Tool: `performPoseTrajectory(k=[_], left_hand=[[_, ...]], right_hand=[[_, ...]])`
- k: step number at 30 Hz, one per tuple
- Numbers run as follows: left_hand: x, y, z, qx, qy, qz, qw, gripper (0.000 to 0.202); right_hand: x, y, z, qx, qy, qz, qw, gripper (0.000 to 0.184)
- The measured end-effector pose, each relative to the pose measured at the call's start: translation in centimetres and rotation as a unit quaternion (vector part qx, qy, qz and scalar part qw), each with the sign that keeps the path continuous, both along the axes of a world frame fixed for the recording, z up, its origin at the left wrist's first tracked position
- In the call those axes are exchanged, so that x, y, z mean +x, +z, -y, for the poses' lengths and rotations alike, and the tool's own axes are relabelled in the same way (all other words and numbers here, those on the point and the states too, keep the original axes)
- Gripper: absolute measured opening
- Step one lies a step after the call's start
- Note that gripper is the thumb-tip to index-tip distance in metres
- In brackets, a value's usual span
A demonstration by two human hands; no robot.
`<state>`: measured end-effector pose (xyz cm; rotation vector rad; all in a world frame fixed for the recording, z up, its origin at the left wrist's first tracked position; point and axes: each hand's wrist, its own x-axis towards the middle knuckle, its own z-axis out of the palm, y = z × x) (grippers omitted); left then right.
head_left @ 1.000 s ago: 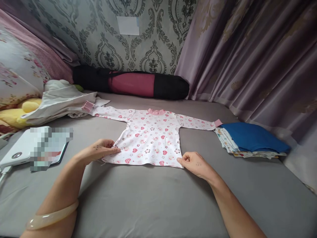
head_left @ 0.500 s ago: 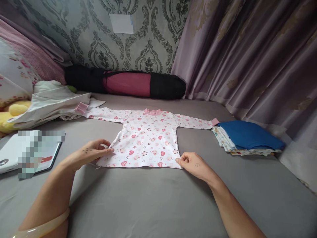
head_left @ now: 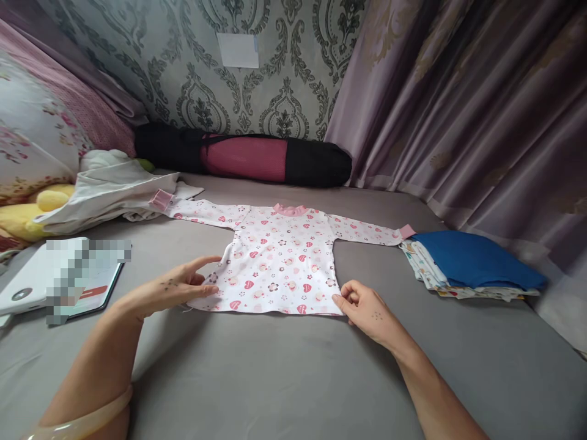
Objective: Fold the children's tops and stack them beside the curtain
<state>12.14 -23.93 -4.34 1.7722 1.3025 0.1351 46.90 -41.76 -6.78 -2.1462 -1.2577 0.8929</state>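
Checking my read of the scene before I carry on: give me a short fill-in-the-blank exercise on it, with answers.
1. Pinched at its hem by the right hand, the patterned shirt has a collar coloured ____.
2. The bangle is worn on the ____ arm.
3. The top piece of the folded stack is plain ____.

Missing words: pink; left; blue.

A wall papered in pale gray with dark, leafy scrollwork rises behind the far edge of the bed. A small white paper shows against it. A long mauve curtain with brownish-gold motifs falls in deep folds from the far right corner along the right edge. Mauve cloth also drapes near the far left corner. A plain gray sheet covers the bed. The light is soft, putting a faint sheen on the curtain folds.
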Motion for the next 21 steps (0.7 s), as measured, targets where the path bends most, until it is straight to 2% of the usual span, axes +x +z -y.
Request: performPoseTrajectory(k=[3,5,8,12,16,21], left_hand=[[-0.1,0.5,0.1,-0.065,-0.02,0.058,0.996,0.096],[-0.1,0.8,0.1,-0.065,-0.009,0.071,0.995,0.094],[-0.1,0.8,0.0,-0.062,-0.013,0.055,0.996,0.077],[-0.4,-0.1,-0.4,-0.072,-0.03,0.041,0.996,0.061],[-0.7,-0.8,-0.6,-0.089,-0.028,0.035,0.995,0.058],[-0.4,-1.2,-1.0,-0.075,-0.026,0.003,0.997,0.061]], right_hand=[[-0.1,0.4,0.1,0.017,0.009,-0.038,0.999,0.035],[-0.2,0.5,0.2,0.038,0.024,-0.04,0.998,0.043],[0.0,0.4,0.3,0.043,0.041,-0.033,0.998,0.039],[0.2,-0.1,0.4,0.031,0.052,-0.01,0.998,0.034],[0.2,-0.4,0.4,0.028,0.064,-0.003,0.998,0.033],[0.3,0.0,0.3,0.022,0.081,-0.025,0.996,0.031]])
